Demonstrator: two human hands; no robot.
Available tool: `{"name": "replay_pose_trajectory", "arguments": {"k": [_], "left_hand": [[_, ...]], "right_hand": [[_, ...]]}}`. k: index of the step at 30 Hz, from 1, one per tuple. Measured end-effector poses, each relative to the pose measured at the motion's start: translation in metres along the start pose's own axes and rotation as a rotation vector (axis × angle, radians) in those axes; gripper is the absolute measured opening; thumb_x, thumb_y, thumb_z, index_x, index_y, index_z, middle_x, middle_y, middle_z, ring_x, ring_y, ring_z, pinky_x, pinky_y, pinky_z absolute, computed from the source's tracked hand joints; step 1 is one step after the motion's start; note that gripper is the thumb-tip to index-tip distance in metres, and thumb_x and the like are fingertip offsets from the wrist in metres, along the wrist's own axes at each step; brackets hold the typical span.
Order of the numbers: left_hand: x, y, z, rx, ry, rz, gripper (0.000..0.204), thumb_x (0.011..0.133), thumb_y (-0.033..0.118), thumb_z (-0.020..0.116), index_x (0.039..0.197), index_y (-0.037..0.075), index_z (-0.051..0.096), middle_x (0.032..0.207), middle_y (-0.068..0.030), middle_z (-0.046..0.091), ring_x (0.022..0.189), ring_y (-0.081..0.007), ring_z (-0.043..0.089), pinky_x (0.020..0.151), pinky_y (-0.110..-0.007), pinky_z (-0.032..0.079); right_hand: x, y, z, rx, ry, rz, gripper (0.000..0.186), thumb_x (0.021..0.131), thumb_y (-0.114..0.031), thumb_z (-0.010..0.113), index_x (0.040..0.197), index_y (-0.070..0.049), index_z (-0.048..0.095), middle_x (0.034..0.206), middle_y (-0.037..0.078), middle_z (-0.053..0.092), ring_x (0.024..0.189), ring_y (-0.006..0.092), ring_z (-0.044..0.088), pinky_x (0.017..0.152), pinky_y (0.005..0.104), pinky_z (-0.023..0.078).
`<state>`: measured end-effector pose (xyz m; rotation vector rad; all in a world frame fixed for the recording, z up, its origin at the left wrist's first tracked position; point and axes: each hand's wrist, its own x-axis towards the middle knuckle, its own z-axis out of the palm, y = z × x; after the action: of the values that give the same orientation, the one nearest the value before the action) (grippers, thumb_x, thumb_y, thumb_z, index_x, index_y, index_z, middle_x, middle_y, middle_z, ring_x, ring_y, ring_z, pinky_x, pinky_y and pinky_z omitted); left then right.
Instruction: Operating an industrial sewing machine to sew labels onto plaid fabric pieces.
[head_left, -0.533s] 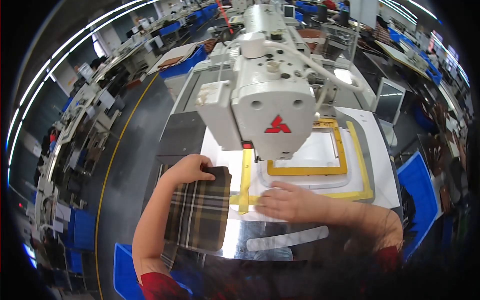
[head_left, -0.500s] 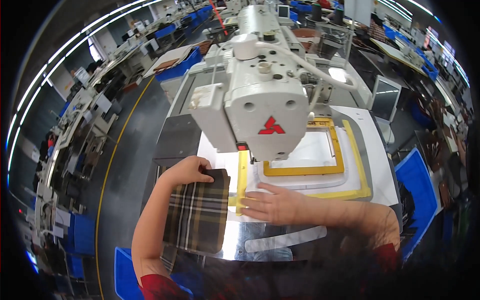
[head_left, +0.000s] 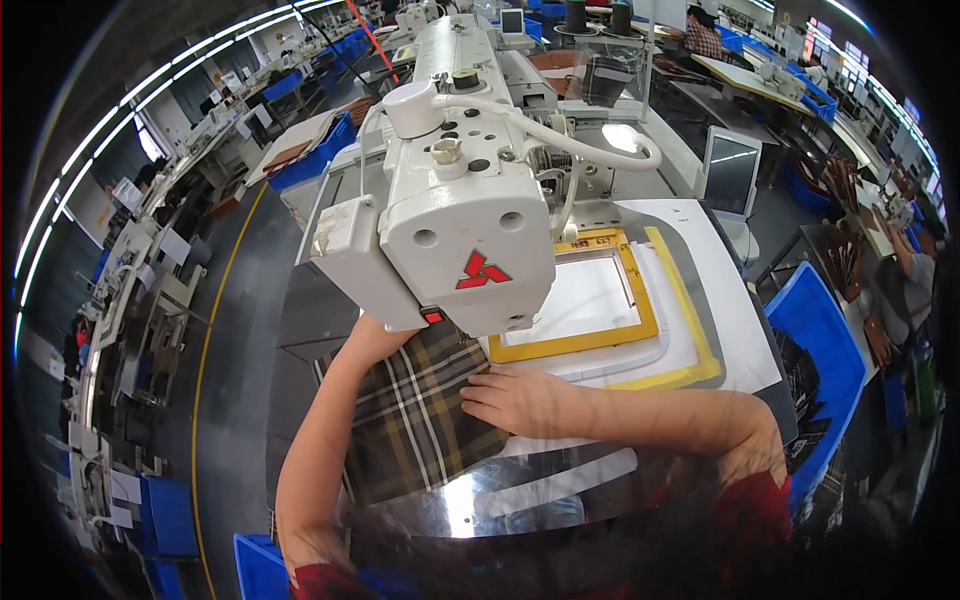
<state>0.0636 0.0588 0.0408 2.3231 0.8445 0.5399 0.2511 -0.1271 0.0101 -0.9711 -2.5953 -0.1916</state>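
My left hand (head_left: 378, 335) is under the left side of the white sewing machine head (head_left: 470, 245), at the upper edge of a dark plaid fabric piece (head_left: 415, 430); its fingers are hidden. The fingers of my right hand (head_left: 500, 400) lie stretched out on that fabric's right side. Beside it are a yellow rectangular frame (head_left: 570, 345) around a white inner panel, a clear rounded template and yellow tape strips (head_left: 685, 310) on white board. A pale curved strip (head_left: 555, 485) lies on the shiny plate nearer me.
Blue bins stand at right (head_left: 825, 370) and lower left (head_left: 262, 565). A small screen (head_left: 730, 170) is right of the machine. An aisle with a yellow line (head_left: 208, 340) runs left, past workbenches (head_left: 130, 320). Co-workers (head_left: 705, 35) appear in the background.
The fabric has moved right and up toward the needle area, turned at an angle. My left hand has gone under the machine head; my right hand has come onto the fabric.
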Motion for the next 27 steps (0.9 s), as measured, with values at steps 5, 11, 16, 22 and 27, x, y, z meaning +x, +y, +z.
{"name": "replay_pose_trajectory", "arguments": {"k": [5, 11, 16, 22, 27], "left_hand": [[0.016, -0.011, 0.023, 0.371, 0.054, 0.2, 0.036, 0.082, 0.027, 0.068, 0.111, 0.007, 0.064, 0.11, -0.0145, 0.066, 0.104, -0.0336, 0.06, 0.089, -0.039, 0.048], [0.01, 0.018, -0.017, 0.13, -0.322, -0.204, 0.057, 0.07, 0.034, 0.08, 0.118, 0.008, 0.062, 0.115, -0.0147, 0.065, 0.107, -0.0296, 0.059, 0.094, -0.037, 0.046], [-0.003, 0.01, -0.019, 0.101, -0.225, -0.221, 0.052, 0.07, 0.018, 0.08, 0.116, 0.003, 0.061, 0.114, -0.0144, 0.065, 0.106, -0.0269, 0.06, 0.089, -0.035, 0.048], [0.053, 0.036, 0.044, 0.056, 0.049, -0.019, 0.039, 0.077, 0.012, 0.073, 0.113, 0.002, 0.062, 0.108, -0.0142, 0.066, 0.097, -0.0271, 0.062, 0.085, -0.036, 0.048], [0.06, 0.044, 0.072, 0.031, 0.106, 0.063, 0.038, 0.078, 0.012, 0.072, 0.113, 0.002, 0.062, 0.107, -0.0144, 0.066, 0.096, -0.0277, 0.062, 0.084, -0.037, 0.048]], "right_hand": [[-0.017, -0.001, -0.011, -0.1, -0.107, 0.054, 0.039, 0.085, -0.018, 0.054, 0.12, -0.001, 0.056, 0.129, 0.014, 0.056, 0.122, 0.0269, 0.052, 0.1, 0.0349, 0.042], [-0.056, 0.0, -0.024, -0.215, -0.16, 0.123, 0.041, 0.084, -0.016, 0.055, 0.121, 0.002, 0.055, 0.127, 0.014, 0.057, 0.117, 0.0287, 0.055, 0.098, 0.0358, 0.044], [-0.101, 0.01, -0.047, -0.194, -0.073, 0.248, 0.037, 0.08, -0.012, 0.056, 0.116, 0.0, 0.058, 0.116, 0.012, 0.06, 0.107, 0.0262, 0.059, 0.093, 0.0356, 0.046], [-0.144, 0.012, -0.071, -0.256, -0.012, 0.434, 0.03, 0.076, -0.009, 0.057, 0.105, -0.006, 0.064, 0.094, 0.006, 0.059, 0.088, 0.0231, 0.059, 0.08, 0.035, 0.048], [-0.17, 0.01, -0.093, 0.104, 0.083, 0.811, 0.024, 0.075, 0.0, 0.059, 0.097, -0.006, 0.063, 0.098, 0.008, 0.063, 0.093, 0.0263, 0.06, 0.082, 0.0366, 0.047]]}}
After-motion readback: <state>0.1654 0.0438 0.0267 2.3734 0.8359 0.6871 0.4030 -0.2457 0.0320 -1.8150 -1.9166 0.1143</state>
